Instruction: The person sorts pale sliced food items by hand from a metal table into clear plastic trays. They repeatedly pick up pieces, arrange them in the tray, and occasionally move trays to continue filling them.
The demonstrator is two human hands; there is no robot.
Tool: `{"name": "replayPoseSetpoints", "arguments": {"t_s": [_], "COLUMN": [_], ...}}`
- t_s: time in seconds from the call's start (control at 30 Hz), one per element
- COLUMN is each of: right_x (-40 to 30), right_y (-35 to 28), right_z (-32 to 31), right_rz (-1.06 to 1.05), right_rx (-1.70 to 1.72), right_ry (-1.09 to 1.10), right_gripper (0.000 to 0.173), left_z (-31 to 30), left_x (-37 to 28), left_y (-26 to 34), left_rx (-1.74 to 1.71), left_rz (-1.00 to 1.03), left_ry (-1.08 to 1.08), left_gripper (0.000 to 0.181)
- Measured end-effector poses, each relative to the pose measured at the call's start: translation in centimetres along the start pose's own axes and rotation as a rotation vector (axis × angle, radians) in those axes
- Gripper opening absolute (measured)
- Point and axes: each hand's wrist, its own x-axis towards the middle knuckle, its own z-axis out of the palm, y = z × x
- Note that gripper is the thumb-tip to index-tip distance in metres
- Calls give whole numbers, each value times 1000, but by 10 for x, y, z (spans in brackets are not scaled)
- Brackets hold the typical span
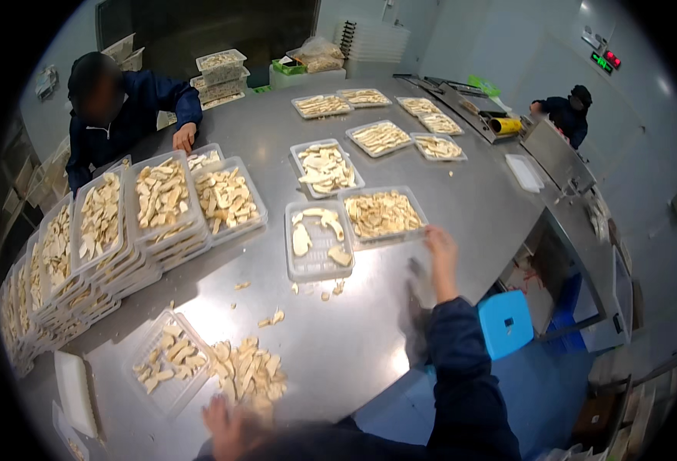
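My right hand (442, 257) reaches far across the steel table, fingers at the near right corner of a clear plastic tray (383, 213) full of small dried slices that look like mushroom. Touching that tray's left side, another tray (309, 266) holds only a few large slices. Low in the picture, my left hand (229, 425) rests at the near edge of a loose heap of slices (249, 369), fingers apart; part of it is blurred. Left of the heap lies a tilted clear tray (168, 360) with some slices in it.
Stacked filled trays (162, 199) line the left side, where a co-worker (108, 115) sits. Further filled trays (322, 167) stand toward the back. White empty trays (76, 395) lie at lower left. A blue stool (505, 324) stands by the right edge. Another person (568, 115) works beyond.
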Motion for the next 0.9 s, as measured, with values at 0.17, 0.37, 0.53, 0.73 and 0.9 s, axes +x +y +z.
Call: {"name": "replayPoseSetpoints", "arguments": {"t_s": [0.17,0.37,0.53,0.73,0.9], "right_x": [182,297,327,410,392], "right_y": [66,106,109,132,150], "right_z": [-63,-49,3,-36,-33], "right_rz": [102,122,127,259,284], "right_rx": [8,37,-19,-225,-100], "right_ry": [150,155,80,114,121], "right_gripper": [34,56,70,68,52], "left_z": [-8,-13,-29,-10,-27], "left_x": [-40,-72,-71,-79,-73], "left_y": [-21,-57,-32,-55,-31], "left_rx": [202,-200,240,-56,196], "left_rz": [-224,-670,-941,-935,-956], "left_ry": [194,264,302,433,347], "left_gripper": [59,65,65,64,66]}}
